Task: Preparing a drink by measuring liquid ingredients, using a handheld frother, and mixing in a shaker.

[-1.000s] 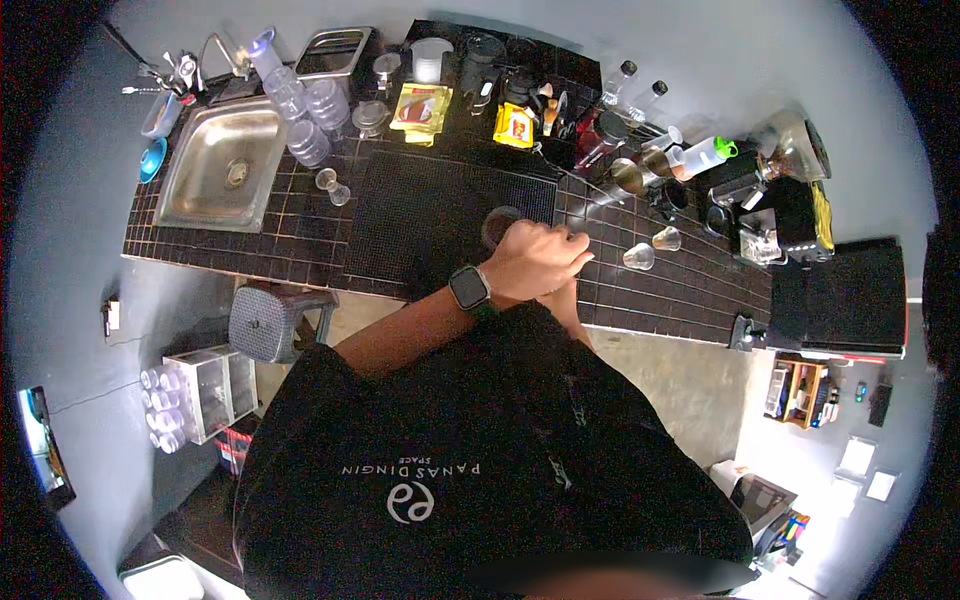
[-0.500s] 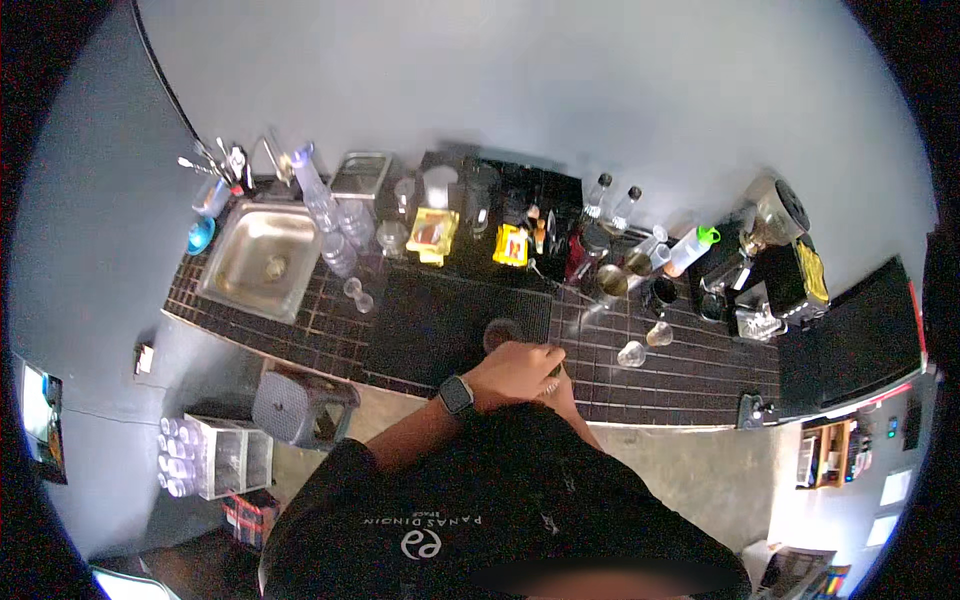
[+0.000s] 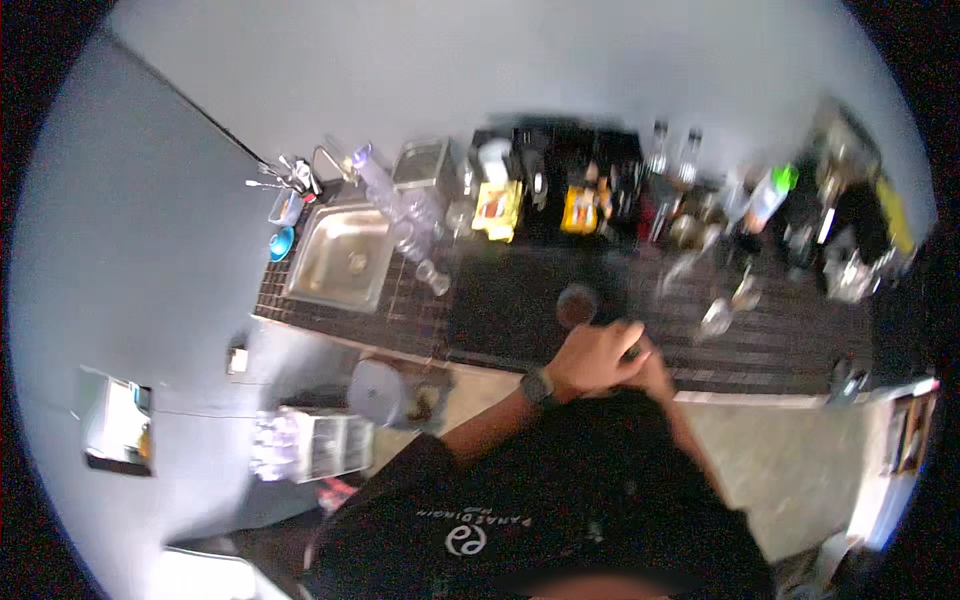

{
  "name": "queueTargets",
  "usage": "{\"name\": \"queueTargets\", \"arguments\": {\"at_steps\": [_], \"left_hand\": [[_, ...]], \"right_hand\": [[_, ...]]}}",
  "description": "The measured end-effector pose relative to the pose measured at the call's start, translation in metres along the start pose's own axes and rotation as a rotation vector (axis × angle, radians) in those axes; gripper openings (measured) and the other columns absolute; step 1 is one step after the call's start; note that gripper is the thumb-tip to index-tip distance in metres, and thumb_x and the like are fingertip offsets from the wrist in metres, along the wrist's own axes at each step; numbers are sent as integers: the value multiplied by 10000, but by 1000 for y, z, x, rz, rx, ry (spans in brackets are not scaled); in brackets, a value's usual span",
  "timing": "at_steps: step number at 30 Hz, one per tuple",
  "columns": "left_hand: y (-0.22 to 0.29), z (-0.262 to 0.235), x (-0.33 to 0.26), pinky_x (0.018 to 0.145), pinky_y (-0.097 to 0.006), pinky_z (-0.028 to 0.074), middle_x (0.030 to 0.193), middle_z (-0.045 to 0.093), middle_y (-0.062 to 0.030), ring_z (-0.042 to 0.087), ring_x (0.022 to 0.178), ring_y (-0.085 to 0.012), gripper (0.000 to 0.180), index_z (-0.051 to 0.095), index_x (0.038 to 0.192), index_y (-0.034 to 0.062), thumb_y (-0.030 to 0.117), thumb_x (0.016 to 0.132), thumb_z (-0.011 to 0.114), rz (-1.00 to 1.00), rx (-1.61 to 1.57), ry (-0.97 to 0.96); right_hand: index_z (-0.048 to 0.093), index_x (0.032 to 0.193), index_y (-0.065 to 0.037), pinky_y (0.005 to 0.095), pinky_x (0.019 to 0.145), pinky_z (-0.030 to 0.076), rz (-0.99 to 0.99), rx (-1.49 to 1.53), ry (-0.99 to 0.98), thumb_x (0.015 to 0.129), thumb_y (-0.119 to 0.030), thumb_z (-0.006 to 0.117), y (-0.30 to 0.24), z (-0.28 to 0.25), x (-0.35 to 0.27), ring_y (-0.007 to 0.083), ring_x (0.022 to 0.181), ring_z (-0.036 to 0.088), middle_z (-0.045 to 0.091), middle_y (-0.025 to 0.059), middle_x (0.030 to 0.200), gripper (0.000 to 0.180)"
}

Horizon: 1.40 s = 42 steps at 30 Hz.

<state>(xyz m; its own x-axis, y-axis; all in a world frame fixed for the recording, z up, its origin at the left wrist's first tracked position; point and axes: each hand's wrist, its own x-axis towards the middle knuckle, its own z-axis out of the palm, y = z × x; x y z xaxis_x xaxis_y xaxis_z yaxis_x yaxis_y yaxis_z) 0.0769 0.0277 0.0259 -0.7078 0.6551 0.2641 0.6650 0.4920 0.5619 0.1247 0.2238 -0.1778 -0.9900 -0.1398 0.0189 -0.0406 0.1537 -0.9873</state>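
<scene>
we work both hands together at the near edge of the black bar mat: our left hand is curled closed over the right hand, around something small we cannot make out. a dark round cup stands on the mat just beyond the knuckles. the grip looks like twisting; steadiness matters next.

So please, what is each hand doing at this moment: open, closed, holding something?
Left hand: closed over a small dark object; what it is cannot be told.
Right hand: mostly hidden behind the left; cannot be told.
</scene>
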Motion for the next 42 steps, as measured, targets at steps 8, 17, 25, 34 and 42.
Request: {"name": "queueTargets", "arguments": {"at_steps": [8, 17, 25, 34, 42], "left_hand": [[-10, 1, 11, 586, -516, 533, 742, 667, -182, 680, 694, -406, 403, 585, 875, 103, 498, 913, 659, -140, 84, 67], [-141, -31, -15, 614, -479, 533, 740, 662, -154, 673, 665, -368, 321, 632, 927, 43, 339, 900, 756, -441, -100, 504], [-302, 67, -130, 715, -477, 528, 941, 626, -165, 632, 844, -381, 376, 621, 1032, 27, 352, 894, 753, -482, 237, 591], [-303, 60, -130, 790, -478, 552, 998, 661, -157, 658, 914, -388, 353, 648, 1042, 46, 330, 871, 769, -637, 291, 572], [-305, 63, -134, 785, -478, 546, 973, 659, -156, 655, 899, -381, 357, 646, 1031, 37, 320, 859, 780, -641, 273, 571]], "right_hand": [[568, 1359, -93, 390, 1010, 498, 41, -146, -3, 657, -66, 873, -12, -15, 16, 271, 1175, 642, 654, 139, 1278, 766], [619, 1262, -11, 346, 936, 526, 68, -69, 38, 774, -61, 841, 0, -40, 16, 189, 1051, 666, 688, 80, 1130, 538], [578, 1312, -4, 366, 1036, 492, 83, -25, -64, 848, -1, 707, -21, -71, 54, 217, 1151, 645, 675, 106, 1235, 482], [589, 1324, -73, 344, 934, 547, 468, -64, -168, 676, -118, 932, -57, -68, 77, 161, 1060, 666, 700, 36, 1181, 735], [574, 1391, -78, 360, 988, 532, 436, -294, -356, 661, -185, 926, -67, -59, 90, 202, 1126, 672, 714, 74, 1214, 817]]}}
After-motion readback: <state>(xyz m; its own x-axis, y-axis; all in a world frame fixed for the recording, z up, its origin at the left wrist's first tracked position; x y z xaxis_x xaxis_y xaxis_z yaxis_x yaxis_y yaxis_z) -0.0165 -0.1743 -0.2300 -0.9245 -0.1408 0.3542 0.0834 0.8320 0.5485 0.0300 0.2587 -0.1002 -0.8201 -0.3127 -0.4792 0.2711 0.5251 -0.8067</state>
